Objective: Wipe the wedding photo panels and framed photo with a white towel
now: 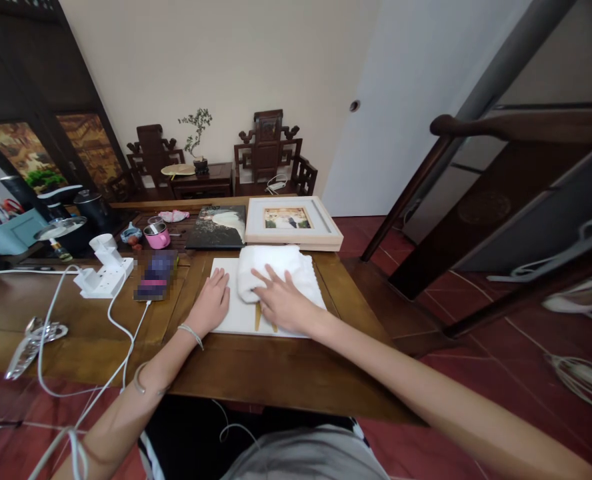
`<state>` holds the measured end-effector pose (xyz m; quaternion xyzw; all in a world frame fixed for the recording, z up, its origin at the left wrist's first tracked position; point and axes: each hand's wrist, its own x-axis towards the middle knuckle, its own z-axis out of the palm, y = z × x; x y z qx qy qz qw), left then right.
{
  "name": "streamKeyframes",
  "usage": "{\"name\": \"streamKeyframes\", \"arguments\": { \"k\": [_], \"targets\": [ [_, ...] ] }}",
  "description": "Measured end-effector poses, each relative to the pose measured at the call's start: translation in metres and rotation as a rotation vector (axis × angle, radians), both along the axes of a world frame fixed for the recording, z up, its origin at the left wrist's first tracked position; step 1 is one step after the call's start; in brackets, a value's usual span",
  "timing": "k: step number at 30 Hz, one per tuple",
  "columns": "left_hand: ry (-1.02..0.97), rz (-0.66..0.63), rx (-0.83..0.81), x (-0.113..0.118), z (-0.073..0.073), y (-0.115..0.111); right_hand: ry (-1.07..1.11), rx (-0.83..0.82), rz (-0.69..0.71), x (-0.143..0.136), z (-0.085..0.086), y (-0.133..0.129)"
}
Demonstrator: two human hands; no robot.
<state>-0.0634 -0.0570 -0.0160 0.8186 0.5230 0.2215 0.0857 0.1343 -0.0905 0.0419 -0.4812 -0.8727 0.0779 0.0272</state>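
Observation:
A white board [236, 317] lies flat near the front edge of the wooden table. On its upper right part rests a folded white towel [296, 260], which hides much of the board. My right hand [286, 300] presses on the towel with its fingers spread. Yellowish-brown marks [258, 316] show on the board just below the towel, partly under that hand. My left hand [213, 303] lies flat on the board's left edge, fingers stretched out and holding nothing.
Behind the board are a framed picture [301, 233] and a dark picture panel [217, 227]. To the left lie a phone [155, 277], a power strip [109, 277] with cables, a pink cup [157, 235] and a clear clip [33, 347]. A wooden chair [491, 193] stands right.

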Motion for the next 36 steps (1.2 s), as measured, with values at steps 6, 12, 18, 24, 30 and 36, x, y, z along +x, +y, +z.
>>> {"name": "streamKeyframes", "arguments": {
  "k": [6, 12, 18, 24, 30, 36],
  "targets": [
    [-0.003, -0.001, 0.012, -0.001, -0.002, 0.001, -0.082, 0.109, -0.021, -0.014, -0.007, 0.029],
    [0.012, -0.010, 0.013, 0.000, -0.001, 0.000, -0.140, 0.093, 0.085, -0.011, -0.009, -0.024],
    [-0.003, -0.018, 0.026, -0.002, -0.004, 0.001, -0.138, 0.001, 0.170, -0.011, -0.002, -0.081],
    [-0.018, -0.016, 0.035, -0.003, -0.008, 0.002, -0.106, 0.011, 0.103, -0.012, 0.001, -0.061],
    [-0.159, 0.004, 0.014, -0.001, 0.001, 0.002, -0.124, 0.079, -0.016, -0.022, -0.001, 0.012],
    [-0.721, 0.202, -0.093, -0.005, 0.007, 0.010, -0.108, 0.156, 0.021, -0.046, -0.006, 0.025]
  ]
}}
